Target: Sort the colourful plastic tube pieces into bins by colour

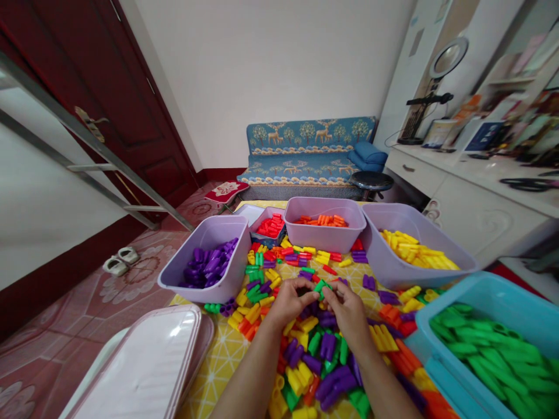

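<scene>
My left hand (pixel 292 299) and my right hand (pixel 348 308) meet over the middle of the table, both closed on a small green plastic piece (pixel 322 288) between their fingertips. Beneath and around them lies a loose pile of purple (pixel 336 387), yellow, green, orange and red tube-like pieces on a yellow patterned cloth (pixel 213 364). Purple pieces (pixel 212 265) fill part of a lilac bin at the left. Orange pieces (pixel 325 220) lie in a bin at the back, with red ones (pixel 271 226) in a smaller box beside it.
A lilac bin (pixel 375 250) with yellow pieces stands back right, and a blue bin (pixel 454 372) with green pieces at the right. White lids (pixel 140 361) lie front left. Beyond are a sofa (pixel 301 169), a stool (pixel 371 180) and a metal ladder (pixel 100 148).
</scene>
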The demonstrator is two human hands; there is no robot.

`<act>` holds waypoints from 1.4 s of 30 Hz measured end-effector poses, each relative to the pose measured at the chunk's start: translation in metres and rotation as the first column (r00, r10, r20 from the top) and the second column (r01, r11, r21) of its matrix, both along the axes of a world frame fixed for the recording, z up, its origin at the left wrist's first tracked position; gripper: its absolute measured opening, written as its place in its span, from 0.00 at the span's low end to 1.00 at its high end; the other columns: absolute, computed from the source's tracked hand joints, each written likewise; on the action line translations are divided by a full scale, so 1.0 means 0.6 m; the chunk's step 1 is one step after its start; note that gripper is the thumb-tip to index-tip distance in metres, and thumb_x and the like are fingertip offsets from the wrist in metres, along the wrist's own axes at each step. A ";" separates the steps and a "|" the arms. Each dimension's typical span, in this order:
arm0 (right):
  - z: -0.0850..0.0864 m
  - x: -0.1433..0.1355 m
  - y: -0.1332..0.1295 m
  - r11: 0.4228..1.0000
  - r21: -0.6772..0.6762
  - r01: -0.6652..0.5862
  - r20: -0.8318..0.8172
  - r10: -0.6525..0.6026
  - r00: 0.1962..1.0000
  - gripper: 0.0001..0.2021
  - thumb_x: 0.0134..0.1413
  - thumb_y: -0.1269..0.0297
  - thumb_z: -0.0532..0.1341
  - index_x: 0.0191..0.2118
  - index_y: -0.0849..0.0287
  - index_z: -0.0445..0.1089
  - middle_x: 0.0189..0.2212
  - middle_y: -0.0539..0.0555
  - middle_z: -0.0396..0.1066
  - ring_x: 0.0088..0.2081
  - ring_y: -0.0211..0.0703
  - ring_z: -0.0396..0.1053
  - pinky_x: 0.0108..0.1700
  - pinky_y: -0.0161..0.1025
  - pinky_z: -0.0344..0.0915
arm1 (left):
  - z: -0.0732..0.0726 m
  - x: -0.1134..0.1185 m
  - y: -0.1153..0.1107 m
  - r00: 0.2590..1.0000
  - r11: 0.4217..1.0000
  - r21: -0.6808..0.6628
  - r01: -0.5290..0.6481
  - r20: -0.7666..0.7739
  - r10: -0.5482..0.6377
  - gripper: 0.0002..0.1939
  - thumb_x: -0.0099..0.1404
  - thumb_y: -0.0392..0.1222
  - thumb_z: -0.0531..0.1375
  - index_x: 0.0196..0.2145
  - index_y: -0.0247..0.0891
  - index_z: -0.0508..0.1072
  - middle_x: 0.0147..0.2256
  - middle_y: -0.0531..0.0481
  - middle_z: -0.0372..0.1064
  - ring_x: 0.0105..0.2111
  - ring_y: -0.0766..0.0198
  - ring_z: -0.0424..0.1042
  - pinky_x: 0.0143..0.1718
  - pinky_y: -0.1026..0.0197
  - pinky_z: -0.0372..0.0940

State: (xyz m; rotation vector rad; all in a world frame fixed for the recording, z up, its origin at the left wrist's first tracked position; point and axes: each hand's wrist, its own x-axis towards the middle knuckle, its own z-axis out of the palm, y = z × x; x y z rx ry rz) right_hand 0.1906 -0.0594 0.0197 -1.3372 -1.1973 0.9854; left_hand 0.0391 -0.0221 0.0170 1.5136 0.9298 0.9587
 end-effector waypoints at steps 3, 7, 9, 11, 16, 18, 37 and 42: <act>-0.001 -0.006 -0.002 1.000 -0.020 0.005 0.009 -0.005 1.000 0.19 0.48 0.46 0.60 0.32 0.59 0.69 0.20 0.50 0.68 0.22 0.41 0.66 0.24 0.36 0.63 | 0.005 -0.001 -0.002 0.999 0.999 -0.004 0.034 -0.008 -0.034 0.14 0.57 0.48 0.63 0.30 0.32 0.75 0.27 0.49 0.71 0.29 0.64 0.67 0.33 0.64 0.60; 0.002 -0.011 -0.006 0.999 -0.046 0.019 0.019 -0.018 1.000 0.19 0.50 0.45 0.58 0.31 0.59 0.68 0.19 0.50 0.69 0.21 0.42 0.67 0.24 0.38 0.66 | 0.005 -0.003 -0.002 0.998 0.998 0.002 0.065 -0.019 -0.065 0.13 0.60 0.48 0.60 0.31 0.32 0.73 0.27 0.51 0.68 0.29 0.65 0.65 0.33 0.65 0.59; 0.003 -0.013 -0.007 0.999 -0.042 0.029 0.055 -0.027 0.998 0.19 0.51 0.45 0.57 0.32 0.59 0.68 0.19 0.51 0.70 0.21 0.43 0.69 0.25 0.39 0.67 | 0.004 -0.004 -0.002 0.997 0.997 0.005 0.077 -0.008 -0.077 0.13 0.61 0.47 0.59 0.31 0.33 0.71 0.27 0.52 0.67 0.29 0.66 0.64 0.33 0.65 0.58; 0.000 -0.015 -0.008 0.999 -0.041 0.024 0.082 -0.021 0.996 0.18 0.52 0.46 0.56 0.33 0.58 0.67 0.21 0.51 0.71 0.21 0.44 0.70 0.26 0.39 0.68 | 0.002 -0.005 -0.002 0.996 0.996 0.003 0.093 0.004 -0.093 0.12 0.62 0.47 0.58 0.32 0.33 0.70 0.27 0.52 0.66 0.29 0.66 0.63 0.33 0.65 0.58; -0.006 -0.019 -0.007 0.998 -0.070 -0.009 -0.003 0.009 1.000 0.19 0.52 0.44 0.55 0.35 0.57 0.65 0.23 0.52 0.72 0.23 0.45 0.72 0.27 0.40 0.69 | 0.003 -0.004 -0.004 0.994 0.994 -0.019 0.104 0.019 -0.104 0.13 0.62 0.48 0.57 0.32 0.34 0.68 0.27 0.53 0.64 0.29 0.66 0.62 0.34 0.65 0.58; -0.002 -0.018 -0.006 0.998 -0.061 -0.010 -0.015 0.010 1.000 0.19 0.51 0.44 0.56 0.35 0.57 0.65 0.22 0.51 0.71 0.22 0.44 0.71 0.27 0.40 0.69 | 0.005 -0.003 -0.005 0.995 0.995 -0.014 0.101 0.029 -0.100 0.13 0.62 0.49 0.56 0.32 0.35 0.68 0.27 0.52 0.64 0.29 0.66 0.62 0.34 0.65 0.58; 0.030 0.008 -0.005 0.996 -0.085 -0.016 -0.299 -0.010 0.954 0.14 0.42 0.56 0.66 0.31 0.59 0.66 0.18 0.46 0.68 0.16 0.34 0.61 0.18 0.32 0.60 | -0.002 0.002 -0.001 1.000 0.999 0.047 -0.018 -0.008 0.018 0.22 0.66 0.54 0.51 0.25 0.34 0.70 0.24 0.51 0.65 0.27 0.66 0.63 0.31 0.66 0.58; 0.078 0.013 -0.018 0.937 0.048 0.346 -0.535 -0.268 0.801 0.13 0.44 0.60 0.66 0.36 0.59 0.66 0.27 0.50 0.73 0.24 0.38 0.70 0.29 0.37 0.68 | -0.008 0.001 0.003 0.997 0.996 0.066 -0.068 -0.031 0.070 0.21 0.64 0.55 0.54 0.27 0.34 0.73 0.27 0.48 0.70 0.30 0.64 0.68 0.34 0.65 0.61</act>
